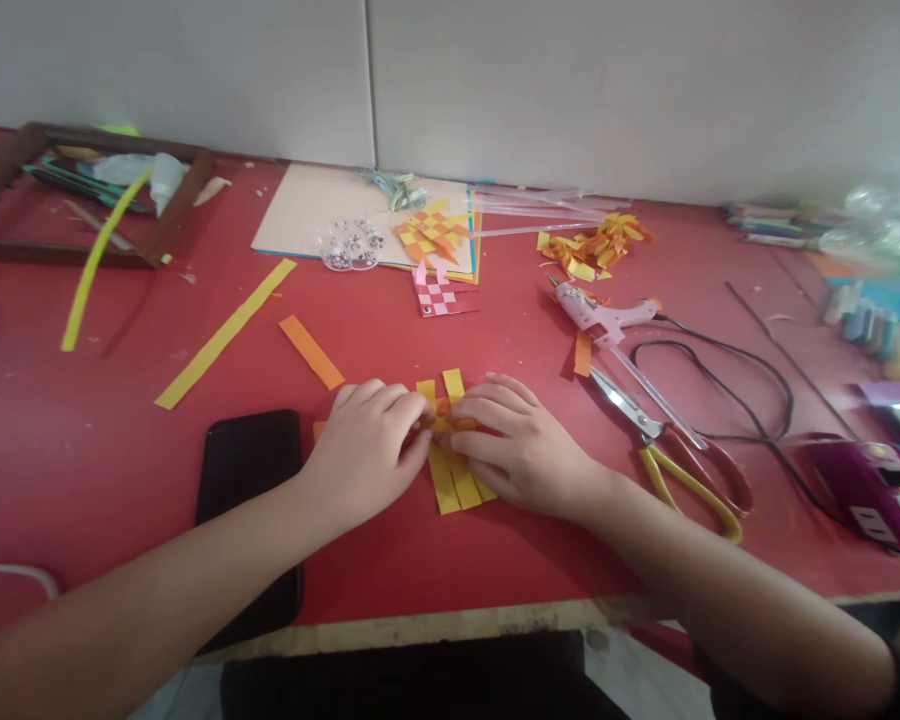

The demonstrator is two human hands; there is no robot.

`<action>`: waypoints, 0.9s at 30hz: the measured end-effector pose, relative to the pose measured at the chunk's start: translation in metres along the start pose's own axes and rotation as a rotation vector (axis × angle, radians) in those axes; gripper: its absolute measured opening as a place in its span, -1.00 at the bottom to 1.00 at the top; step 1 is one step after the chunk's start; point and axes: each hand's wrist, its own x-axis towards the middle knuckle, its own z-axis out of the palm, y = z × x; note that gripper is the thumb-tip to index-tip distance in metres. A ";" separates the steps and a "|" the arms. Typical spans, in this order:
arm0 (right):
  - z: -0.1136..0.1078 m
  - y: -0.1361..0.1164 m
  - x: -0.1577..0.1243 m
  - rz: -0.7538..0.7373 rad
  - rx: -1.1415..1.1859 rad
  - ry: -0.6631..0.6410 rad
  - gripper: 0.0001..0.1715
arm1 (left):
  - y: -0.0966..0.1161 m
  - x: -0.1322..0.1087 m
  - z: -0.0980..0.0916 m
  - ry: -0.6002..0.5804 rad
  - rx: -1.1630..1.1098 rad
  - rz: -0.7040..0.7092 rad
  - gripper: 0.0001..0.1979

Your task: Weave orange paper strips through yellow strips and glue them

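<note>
Both of my hands rest on a small weave of yellow and orange paper strips [454,470] lying on the red table [120,430]. My left hand [367,445] has its fingers curled and pinched on the strips from the left. From the right, the fingers of my right hand [514,445] press on the same strips. Yellow strip ends stick out above and below the fingers. A loose orange strip [311,352] lies just left of my left hand.
A black phone [249,500] lies by my left forearm. Scissors [675,450] and a pink glue gun [604,312] with its black cord lie to the right. A long yellow strip [225,333], finished woven pieces [431,240], paper scraps [592,248], a cardboard sheet [307,210] and a wooden frame [82,200] lie further back.
</note>
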 end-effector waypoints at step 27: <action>-0.003 0.005 -0.002 0.110 0.155 0.299 -0.48 | -0.118 0.036 -0.073 -0.202 0.145 0.047 -0.80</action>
